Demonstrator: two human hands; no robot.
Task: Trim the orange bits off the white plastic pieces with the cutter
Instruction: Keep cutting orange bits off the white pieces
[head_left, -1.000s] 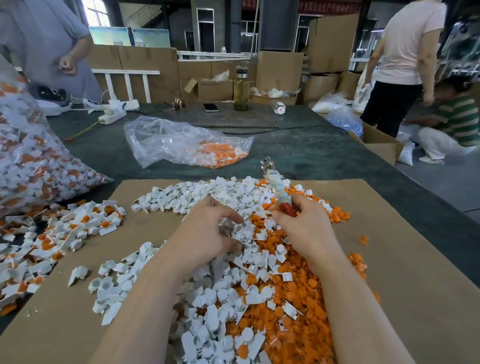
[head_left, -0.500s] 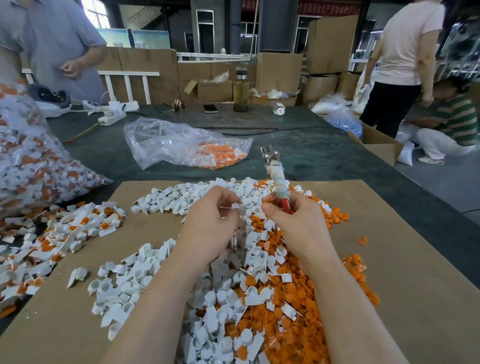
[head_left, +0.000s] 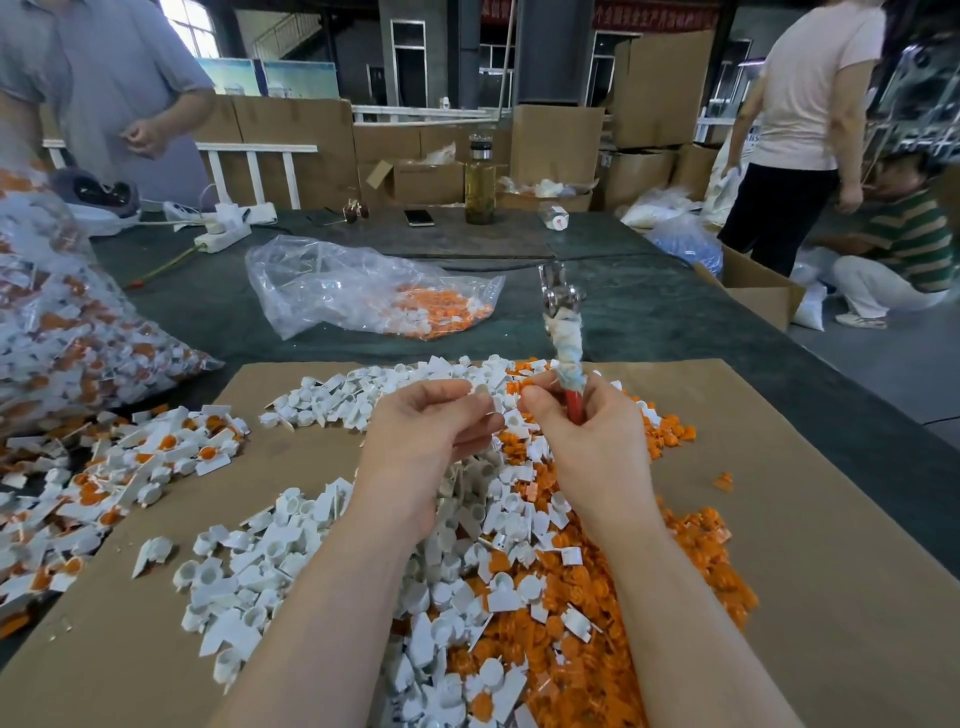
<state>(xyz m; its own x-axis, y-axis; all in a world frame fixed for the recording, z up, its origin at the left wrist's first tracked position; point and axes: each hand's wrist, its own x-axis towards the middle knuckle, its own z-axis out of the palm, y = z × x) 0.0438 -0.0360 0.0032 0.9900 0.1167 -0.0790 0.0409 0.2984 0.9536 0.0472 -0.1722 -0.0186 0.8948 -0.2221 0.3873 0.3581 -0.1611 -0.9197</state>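
White plastic pieces (head_left: 291, 587) are lying heaped on a brown cardboard sheet (head_left: 831, 545) that is covering the near part of the dark green surface (head_left: 649, 312), with loose orange bits (head_left: 691, 566) piling up to the right of them. Above the heap, the left hand (head_left: 421, 436) is hovering with its thumb and fingertips pinching something small and white; the item is too small to make out clearly. Just beside it, the right hand (head_left: 582, 431) is holding the cutter (head_left: 563, 332), its grip curling round the red handle while the rag-wrapped shank and metal head are pointing up and away from the person. Untrimmed pieces with orange centres (head_left: 145, 462) are spilling off the sheet's left edge, next to a full clear sack (head_left: 62, 332). Farther back, a crumpled plastic bag (head_left: 363, 291) is holding more orange scraps, and a glass bottle (head_left: 479, 179) and a phone (head_left: 418, 217) are sitting near the far edge.
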